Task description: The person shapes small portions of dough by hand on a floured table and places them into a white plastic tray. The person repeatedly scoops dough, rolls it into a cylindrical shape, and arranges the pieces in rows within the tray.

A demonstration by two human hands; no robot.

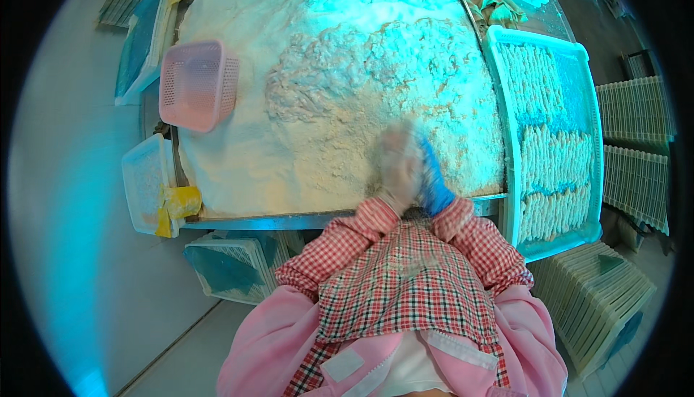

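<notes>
My left hand point(400, 162), in a pale, flour-dusted glove, is smeared by motion over the near part of the table. Close against it on the right is my right hand point(432, 180) in a blue glove, its fingers partly hidden and blurred. Whatever may be between the hands cannot be made out. Just beyond them spreads a large lumpy heap point(347, 72) of pale pieces coated in white powder. More smooth powder point(238, 158) covers the table to the left. A tray point(510, 180) at the right holds rows of slender, pale coated pieces.
A pink perforated basket point(194, 86) stands on the powder at the left. Beside the table's left edge is a white tray point(137, 180) with a yellow cloth-like item point(181, 203). Stacked trays point(596, 303) stand at the lower right, others point(231, 263) under the front edge.
</notes>
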